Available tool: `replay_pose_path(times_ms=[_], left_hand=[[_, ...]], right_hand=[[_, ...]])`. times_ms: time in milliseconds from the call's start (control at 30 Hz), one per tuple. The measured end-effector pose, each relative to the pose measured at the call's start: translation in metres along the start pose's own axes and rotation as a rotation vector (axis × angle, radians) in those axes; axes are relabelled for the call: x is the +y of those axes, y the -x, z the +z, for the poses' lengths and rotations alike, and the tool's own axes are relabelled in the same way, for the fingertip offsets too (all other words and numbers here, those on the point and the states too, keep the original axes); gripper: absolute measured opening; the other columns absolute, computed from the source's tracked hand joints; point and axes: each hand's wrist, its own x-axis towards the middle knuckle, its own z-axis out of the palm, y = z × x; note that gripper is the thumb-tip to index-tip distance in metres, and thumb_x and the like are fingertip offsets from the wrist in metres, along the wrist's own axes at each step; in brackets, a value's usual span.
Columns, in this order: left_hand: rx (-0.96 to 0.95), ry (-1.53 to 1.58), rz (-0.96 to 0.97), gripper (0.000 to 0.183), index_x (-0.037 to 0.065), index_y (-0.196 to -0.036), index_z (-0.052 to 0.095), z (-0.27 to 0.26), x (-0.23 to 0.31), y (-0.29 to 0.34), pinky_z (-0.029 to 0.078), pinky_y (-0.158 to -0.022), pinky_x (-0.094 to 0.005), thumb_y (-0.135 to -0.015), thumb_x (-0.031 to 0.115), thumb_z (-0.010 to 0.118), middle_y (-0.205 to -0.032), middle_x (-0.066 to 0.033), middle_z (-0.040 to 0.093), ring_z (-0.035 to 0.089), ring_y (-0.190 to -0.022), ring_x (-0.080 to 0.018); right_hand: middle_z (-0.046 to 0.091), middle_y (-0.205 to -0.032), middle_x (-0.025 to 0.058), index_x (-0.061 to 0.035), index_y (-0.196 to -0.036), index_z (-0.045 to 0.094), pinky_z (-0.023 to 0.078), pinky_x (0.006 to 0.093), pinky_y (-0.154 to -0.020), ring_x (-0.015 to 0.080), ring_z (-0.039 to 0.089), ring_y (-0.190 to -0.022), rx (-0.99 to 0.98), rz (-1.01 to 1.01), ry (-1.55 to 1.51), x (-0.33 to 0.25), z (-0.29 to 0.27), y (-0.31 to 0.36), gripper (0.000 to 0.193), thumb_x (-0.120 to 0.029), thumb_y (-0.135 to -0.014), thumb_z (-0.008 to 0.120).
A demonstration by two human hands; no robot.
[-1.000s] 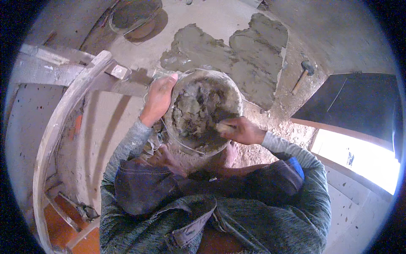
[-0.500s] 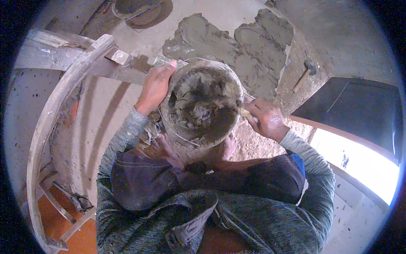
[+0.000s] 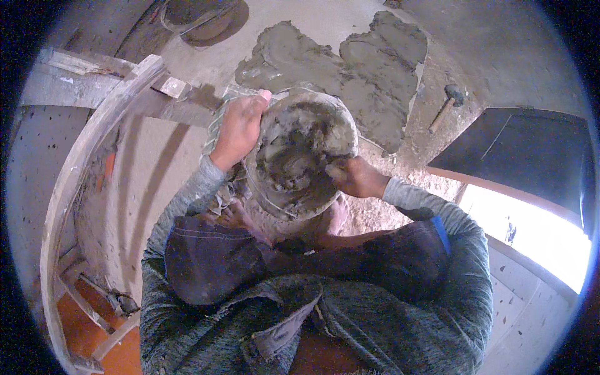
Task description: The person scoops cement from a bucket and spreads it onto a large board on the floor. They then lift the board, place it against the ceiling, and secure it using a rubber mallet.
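A round bucket [image 3: 254,178] stands between my bare feet, filled with wet grey mortar [image 3: 297,150]. My left hand [image 3: 240,128] grips its left rim, the thumb pointing away from me along the edge. Past the right rim, my right hand [image 3: 359,176] reaches in with curled fingers low over the mortar. Whatever those fingers close on is hidden by the hand and the dark mortar. Beside the left hand, a striped cloth-like piece [image 3: 219,115] hangs at the bucket's outer side.
Spread mortar [image 3: 381,75] covers the floor beyond the bucket. A hammer [image 3: 447,108] lies to the right, near a dark panel [image 3: 519,147]. A curved wooden frame [image 3: 62,181] rises on the left. Another round container [image 3: 203,19] is at the far left.
My right hand has moved left from outside the right rim to over the mortar, and a pale piece seen at its fingers is now hidden. My left hand stays on the rim.
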Motion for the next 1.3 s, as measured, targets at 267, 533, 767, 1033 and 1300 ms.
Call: replay_pose_path(times_ms=[267,533,767,1033,1300], left_hand=[[0.033,0.025,-0.003,0.045,-0.005,-0.075,0.052,0.005,0.005,-0.002,0.039,-0.061,-0.0435,-0.1,0.032,0.046,-0.065,-0.0224,0.048,0.046,-0.061,-0.0379],[-0.015,0.034,-0.2,0.049,-0.005,-0.072,0.047,-0.004,0.006,0.0,0.036,-0.058,-0.0421,-0.1,0.035,0.045,-0.063,-0.0203,0.04,0.034,-0.058,-0.0308],[0.079,0.012,-0.074,0.046,-0.007,-0.078,0.048,-0.014,-0.03,0.009,0.037,-0.065,-0.0434,-0.101,0.032,0.044,-0.07,-0.0225,0.048,0.047,-0.065,-0.0324],[0.128,0.562,-0.564,0.043,-0.004,-0.08,0.058,-0.024,-0.078,0.023,0.042,-0.07,-0.0364,-0.099,0.033,0.048,-0.076,-0.01,0.059,0.051,-0.071,-0.0214],[0.056,0.733,-0.688,0.039,0.002,-0.077,0.058,-0.041,-0.084,0.02,0.042,-0.067,-0.0297,-0.098,0.034,0.051,-0.077,-0.0003,0.054,0.049,-0.073,-0.0108]], right_hand=[[0.067,-0.099,0.023,-0.0031,-0.112,0.064,0.052,0.0424,-0.081,0.0387,0.066,-0.091,0.066,0.093,-0.107,-0.018,0.025,0.01,0.032,-0.027,-0.091,0.06],[0.067,-0.095,0.0214,-0.005,-0.114,0.064,0.053,0.0406,-0.078,0.0332,0.067,-0.086,-0.045,0.227,-0.25,-0.032,0.03,0.002,0.036,-0.029,-0.087,0.065],[0.07,-0.092,0.0107,-0.0013,-0.114,0.064,0.052,0.0324,-0.074,0.0148,0.064,-0.083,-0.187,0.332,-0.327,-0.035,0.012,0.012,0.033,-0.014,-0.085,0.069],[0.068,-0.078,0.0076,-0.0021,-0.107,0.065,0.051,0.0297,-0.072,0.0076,0.059,-0.077,-0.046,0.147,-0.418,-0.049,0.002,0.012,0.024,-0.017,-0.088,0.066],[0.063,-0.076,-0.0028,-0.0028,-0.115,0.066,0.043,0.0235,-0.057,0.0022,0.051,-0.066,-0.091,0.527,-0.373,-0.074,-0.061,0.016,0.03,-0.007,-0.085,0.064]])
